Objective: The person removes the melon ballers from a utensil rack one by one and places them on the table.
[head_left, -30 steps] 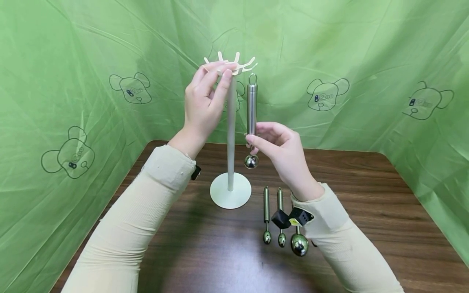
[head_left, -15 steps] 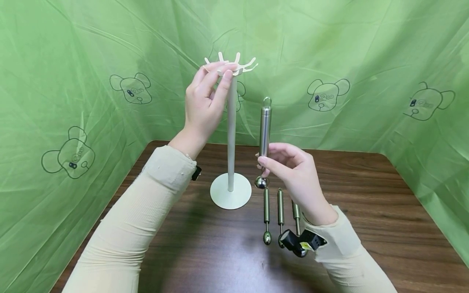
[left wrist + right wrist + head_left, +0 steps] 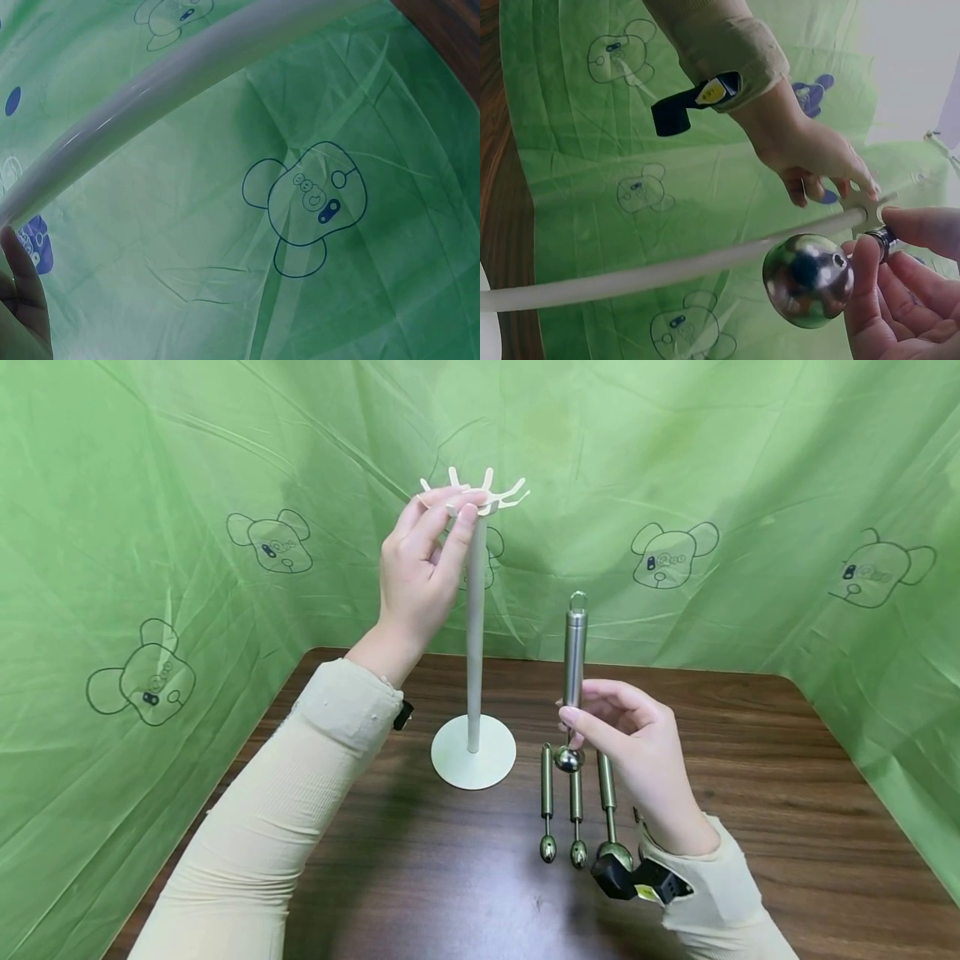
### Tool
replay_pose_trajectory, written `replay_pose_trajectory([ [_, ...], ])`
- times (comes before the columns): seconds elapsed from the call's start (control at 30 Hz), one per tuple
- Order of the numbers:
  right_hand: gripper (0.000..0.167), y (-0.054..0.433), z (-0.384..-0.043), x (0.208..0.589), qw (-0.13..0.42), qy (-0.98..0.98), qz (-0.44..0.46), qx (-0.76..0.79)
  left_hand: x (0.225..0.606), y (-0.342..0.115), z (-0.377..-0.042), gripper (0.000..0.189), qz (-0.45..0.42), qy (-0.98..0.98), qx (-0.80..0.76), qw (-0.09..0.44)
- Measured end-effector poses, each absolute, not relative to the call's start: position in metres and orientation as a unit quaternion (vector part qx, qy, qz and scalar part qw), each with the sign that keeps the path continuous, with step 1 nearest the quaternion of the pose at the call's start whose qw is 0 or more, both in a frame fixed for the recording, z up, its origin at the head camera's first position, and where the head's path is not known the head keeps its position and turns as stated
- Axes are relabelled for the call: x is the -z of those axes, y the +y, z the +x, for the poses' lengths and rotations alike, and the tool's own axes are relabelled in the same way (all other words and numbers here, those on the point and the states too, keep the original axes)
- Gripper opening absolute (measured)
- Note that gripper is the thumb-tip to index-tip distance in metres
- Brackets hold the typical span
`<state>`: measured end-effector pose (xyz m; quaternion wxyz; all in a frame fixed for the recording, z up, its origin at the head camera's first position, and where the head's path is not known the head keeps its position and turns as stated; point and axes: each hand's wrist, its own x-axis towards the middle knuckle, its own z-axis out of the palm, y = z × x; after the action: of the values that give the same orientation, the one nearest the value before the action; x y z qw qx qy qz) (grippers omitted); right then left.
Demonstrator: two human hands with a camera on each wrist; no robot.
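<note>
In the head view my left hand (image 3: 420, 556) pinches the hooked top (image 3: 491, 500) of a white stand (image 3: 475, 635), which stands upright on a round base. The left wrist view shows its pole (image 3: 150, 94) and part of my thumb. My right hand (image 3: 637, 752) holds a steel melon baller (image 3: 574, 652) low on its handle, between thumb and fingers, with the loop up and the round bowl down. It is to the right of the pole, apart from it. Up close in the right wrist view, the shiny bowl (image 3: 808, 281) has a small hole.
Several more melon ballers lie below my right hand on the brown wooden table (image 3: 375, 877): two small ones (image 3: 547, 793) and a bigger one (image 3: 607, 785), partly covered by the wrist camera (image 3: 637, 881). A green curtain (image 3: 337, 443) surrounds the table.
My right hand has moved down and to the right with the melon baller, away from the hooks. My left hand stays at the stand's top.
</note>
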<state>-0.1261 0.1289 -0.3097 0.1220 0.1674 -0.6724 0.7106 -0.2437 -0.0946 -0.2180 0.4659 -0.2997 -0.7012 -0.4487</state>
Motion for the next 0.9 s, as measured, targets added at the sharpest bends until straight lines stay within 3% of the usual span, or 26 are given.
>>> replay_pose_trajectory([
  [0.9, 0.020, 0.180, -0.113, 0.367, 0.159, -0.635, 0.053, -0.754, 0.217, -0.095, -0.243, 0.027, -0.303, -0.705, 0.451, 0.456],
])
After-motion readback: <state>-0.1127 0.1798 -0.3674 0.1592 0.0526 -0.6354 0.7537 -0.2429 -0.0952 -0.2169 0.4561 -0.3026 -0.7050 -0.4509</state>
